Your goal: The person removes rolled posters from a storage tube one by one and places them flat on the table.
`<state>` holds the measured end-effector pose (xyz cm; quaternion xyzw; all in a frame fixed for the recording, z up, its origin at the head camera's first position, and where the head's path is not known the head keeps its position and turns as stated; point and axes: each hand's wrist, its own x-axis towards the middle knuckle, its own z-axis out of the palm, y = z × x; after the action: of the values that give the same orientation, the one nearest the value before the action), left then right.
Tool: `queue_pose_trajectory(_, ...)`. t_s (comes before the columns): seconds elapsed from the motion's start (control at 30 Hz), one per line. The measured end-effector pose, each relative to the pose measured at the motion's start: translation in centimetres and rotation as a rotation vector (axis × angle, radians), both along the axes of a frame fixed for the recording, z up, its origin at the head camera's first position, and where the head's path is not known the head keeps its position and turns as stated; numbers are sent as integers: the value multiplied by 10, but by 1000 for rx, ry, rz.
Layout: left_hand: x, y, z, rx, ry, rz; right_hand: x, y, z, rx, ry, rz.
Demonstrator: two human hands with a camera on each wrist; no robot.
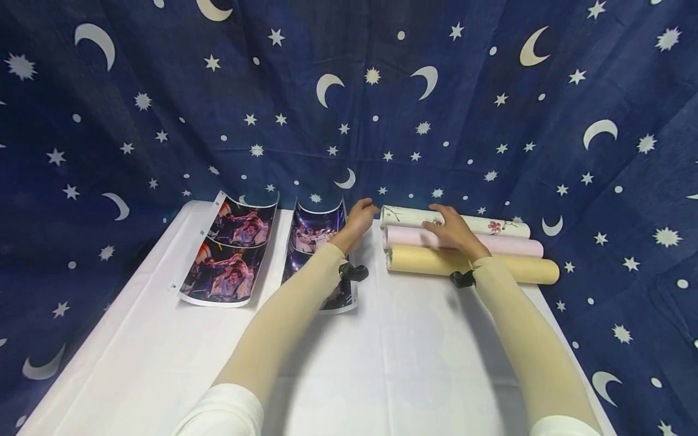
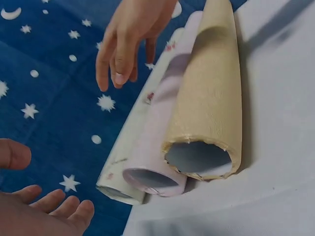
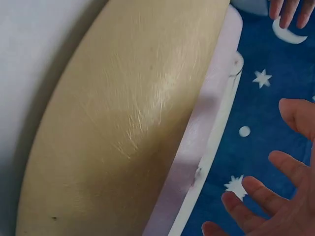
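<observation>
Near cloth: white table [image 1: 414,351] has bare room between the forearms, the best space for drawing a roll toward the person.
Prints: two curved sheets at left; the left sleeve crosses the inner print [image 1: 313,233], so lift the arm clear.
Yellow roll: nearest of three, hollow-ended [image 1: 420,260]; right end at or past the table's side edge, overhang uncertain.
Pink roll: middle of the row [image 1: 403,237], close beside yellow.
Floral roll: farthest of the row [image 1: 403,216], along the back edge; little room behind.
Right hand: over floral's middle [image 1: 452,229], fingers spread wide, nothing held; contact unclear.
Left hand: just off floral's left end [image 1: 358,224], thumb wide of fingers, nothing held.
Handling, judged: steady floral from both ends, lightly; hollow tubes may roll or dent.
Backdrop: starry curtain [image 1: 382,91] behind.
</observation>
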<state>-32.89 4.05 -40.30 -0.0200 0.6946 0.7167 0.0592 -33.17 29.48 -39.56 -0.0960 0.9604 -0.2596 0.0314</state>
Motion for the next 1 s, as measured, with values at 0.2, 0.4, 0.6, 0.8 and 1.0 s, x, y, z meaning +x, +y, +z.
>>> queue_pose_trajectory(0.2,-15,16,-4,-24,-28,-44,-14,4,-5,2,-40,7)
queue_pose_trajectory(0.4,-24,33,-11,-37,-65,-65,-19,11,-12,53,-69,4)
queue_pose_trajectory(0.6,-28,36,-23,-33,-87,-68,-22,13,-19,76,-77,12)
queue_pose_trajectory(0.8,-29,41,-31,-13,-110,-98,-22,8,-21,90,-57,28)
queue_pose_trajectory(1.0,-32,42,-39,-16,-131,-113,-23,5,-22,80,-52,30)
